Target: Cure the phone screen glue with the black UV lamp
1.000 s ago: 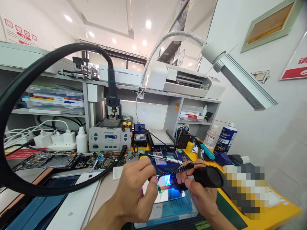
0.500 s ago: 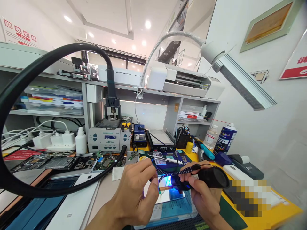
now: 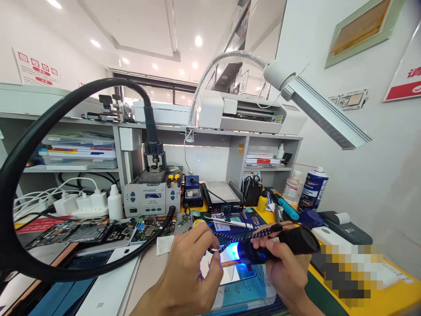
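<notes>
My right hand (image 3: 284, 259) is wrapped around a black flashlight (image 3: 302, 241), which points left and gives off blue-violet light. A dark speckled wrist strap (image 3: 245, 236) runs from the flashlight's tail back over its body to my left hand (image 3: 189, 267). There my thumb and forefinger pinch the looped end of the strap, with a small shiny bit at the fingertips. Beneath the beam lies a pale, glossy phone-sized panel (image 3: 232, 275), partly hidden by my left hand. It rests on a blue and white clear-wrapped pack (image 3: 245, 296).
A thick black hose (image 3: 29, 131) arcs across the left from the hot-air station (image 3: 151, 197). Circuit boards (image 3: 82, 228) and a white phone back (image 3: 105, 285) lie at left. A spray can (image 3: 312, 188) stands right, and a lamp (image 3: 329, 112) hangs above.
The view has shifted slightly, and both hands sit a little further right and lower in it. The flashlight has tilted slightly and stays lit; the strap is still between my hands.
</notes>
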`<state>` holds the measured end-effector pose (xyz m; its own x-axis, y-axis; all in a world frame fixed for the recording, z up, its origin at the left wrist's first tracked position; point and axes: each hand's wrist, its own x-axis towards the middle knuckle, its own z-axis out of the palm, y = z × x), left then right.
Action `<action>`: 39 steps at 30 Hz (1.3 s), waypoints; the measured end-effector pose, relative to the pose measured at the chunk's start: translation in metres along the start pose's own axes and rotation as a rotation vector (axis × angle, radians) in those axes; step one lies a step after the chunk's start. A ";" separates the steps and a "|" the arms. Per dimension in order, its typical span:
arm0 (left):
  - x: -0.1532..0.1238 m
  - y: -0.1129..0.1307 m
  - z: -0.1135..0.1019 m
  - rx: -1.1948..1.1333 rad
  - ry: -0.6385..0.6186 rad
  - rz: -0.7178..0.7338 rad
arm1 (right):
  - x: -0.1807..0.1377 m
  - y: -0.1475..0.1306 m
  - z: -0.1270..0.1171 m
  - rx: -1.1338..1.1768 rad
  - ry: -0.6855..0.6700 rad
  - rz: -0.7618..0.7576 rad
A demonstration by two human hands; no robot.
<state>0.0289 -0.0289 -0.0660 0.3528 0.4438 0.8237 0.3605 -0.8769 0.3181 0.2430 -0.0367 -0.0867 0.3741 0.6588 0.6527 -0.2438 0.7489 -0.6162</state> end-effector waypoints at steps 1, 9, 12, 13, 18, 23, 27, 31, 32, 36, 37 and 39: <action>-0.001 0.000 0.001 0.004 -0.006 -0.007 | 0.002 0.001 -0.001 0.000 0.009 0.009; -0.004 -0.003 0.003 0.039 -0.074 -0.029 | 0.016 -0.002 -0.004 0.024 0.069 0.014; -0.005 -0.003 0.003 0.045 -0.084 -0.031 | 0.016 -0.001 -0.004 0.031 0.069 0.011; -0.005 -0.004 0.003 0.047 -0.089 -0.030 | 0.016 0.000 -0.005 0.033 0.071 0.009; -0.007 -0.005 0.002 0.052 -0.101 -0.025 | 0.019 0.004 -0.007 0.061 0.083 0.047; -0.006 -0.003 0.002 0.053 -0.105 -0.026 | 0.025 0.005 -0.010 0.102 0.102 0.112; -0.005 0.000 0.003 0.056 -0.109 -0.034 | 0.032 0.006 -0.013 0.128 0.134 0.167; -0.005 0.001 0.004 0.055 -0.148 -0.045 | 0.036 0.009 -0.015 0.145 0.160 0.211; -0.004 0.001 0.004 0.056 -0.156 -0.046 | 0.037 0.010 -0.015 0.149 0.165 0.220; -0.003 0.004 0.003 0.070 -0.158 -0.047 | 0.040 0.011 -0.016 0.162 0.190 0.252; -0.002 0.005 0.003 0.075 -0.156 -0.045 | 0.041 0.012 -0.016 0.164 0.196 0.260; -0.001 0.007 0.003 0.085 -0.145 -0.039 | 0.042 0.012 -0.016 0.167 0.205 0.278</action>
<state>0.0332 -0.0347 -0.0657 0.4556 0.5044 0.7335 0.4459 -0.8425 0.3024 0.2702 -0.0007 -0.0735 0.4405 0.8230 0.3587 -0.4972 0.5563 -0.6658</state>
